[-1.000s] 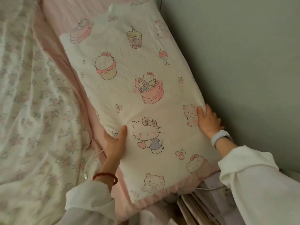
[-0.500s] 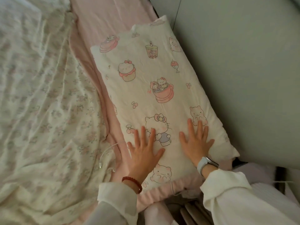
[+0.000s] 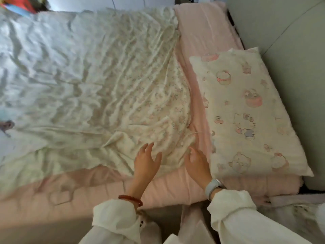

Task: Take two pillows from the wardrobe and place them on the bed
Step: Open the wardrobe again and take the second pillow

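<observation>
The pillow point(image 3: 246, 111) lies flat on the bed's pink sheet point(image 3: 198, 37), against the headboard point(image 3: 290, 50). Both hands hover beside it with fingers spread, each grip released: the left hand point(image 3: 146, 160) over the floral blanket point(image 3: 96, 76), the right hand point(image 3: 197, 162) just beside the pillow's near corner.

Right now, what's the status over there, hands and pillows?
Left hand open, right hand open, both empty. One cartoon-print pillow flat on pink sheet. Floral quilt beside it.
</observation>
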`<action>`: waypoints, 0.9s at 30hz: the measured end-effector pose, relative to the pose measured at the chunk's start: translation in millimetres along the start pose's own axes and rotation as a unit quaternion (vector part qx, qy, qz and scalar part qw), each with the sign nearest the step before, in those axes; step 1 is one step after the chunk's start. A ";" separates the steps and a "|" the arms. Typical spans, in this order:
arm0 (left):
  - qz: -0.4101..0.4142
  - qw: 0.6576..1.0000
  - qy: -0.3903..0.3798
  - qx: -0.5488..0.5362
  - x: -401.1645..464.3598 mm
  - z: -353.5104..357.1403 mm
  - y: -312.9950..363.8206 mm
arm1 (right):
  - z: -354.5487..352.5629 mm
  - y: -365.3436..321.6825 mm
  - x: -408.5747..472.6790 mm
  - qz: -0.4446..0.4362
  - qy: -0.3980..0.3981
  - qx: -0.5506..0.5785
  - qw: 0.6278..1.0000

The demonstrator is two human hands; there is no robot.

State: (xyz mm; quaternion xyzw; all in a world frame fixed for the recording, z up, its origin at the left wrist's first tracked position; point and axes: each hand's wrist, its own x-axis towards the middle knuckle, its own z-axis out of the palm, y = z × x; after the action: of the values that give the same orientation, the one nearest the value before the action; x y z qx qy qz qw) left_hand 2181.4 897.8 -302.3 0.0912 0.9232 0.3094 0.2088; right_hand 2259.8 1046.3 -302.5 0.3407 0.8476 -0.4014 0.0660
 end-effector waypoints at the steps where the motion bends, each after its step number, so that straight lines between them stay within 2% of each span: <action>1: -0.018 0.999 0.024 -0.017 -13.0 -26.9 -29.0 | 23.6 -23.3 -12.8 -0.021 -0.025 0.006 0.999; 4: -0.103 0.988 0.095 -0.069 -60.6 -99.8 -118.9 | 98.9 -90.0 -57.4 -0.067 -0.093 0.011 0.993; 8: -0.226 0.948 0.179 -0.135 -130.8 -169.2 -218.3 | 189.6 -168.6 -120.5 -0.135 -0.194 0.012 0.972; 12: -0.306 0.901 0.244 -0.186 -185.9 -220.1 -287.2 | 256.4 -231.6 -166.5 -0.172 -0.310 -0.021 0.935; 16: -0.352 0.852 0.331 -0.203 -234.7 -263.4 -330.5 | 311.7 -290.1 -203.1 -0.247 -0.389 -0.072 0.885; 24: -0.414 0.774 0.412 -0.244 -275.5 -330.8 -431.9 | 431.2 -388.8 -253.8 -0.352 -0.440 -0.115 0.818; 27: -0.417 0.774 0.413 -0.236 -253.6 -365.8 -485.6 | 488.9 -428.0 -250.3 -0.370 -0.443 -0.137 0.805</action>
State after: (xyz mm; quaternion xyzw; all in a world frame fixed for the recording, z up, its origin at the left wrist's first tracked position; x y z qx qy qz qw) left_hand 2228.0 242.7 -250.8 -0.4915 0.7659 0.4085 -0.0696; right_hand 2100.9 369.6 -261.3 -0.2263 0.8342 -0.3825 0.3265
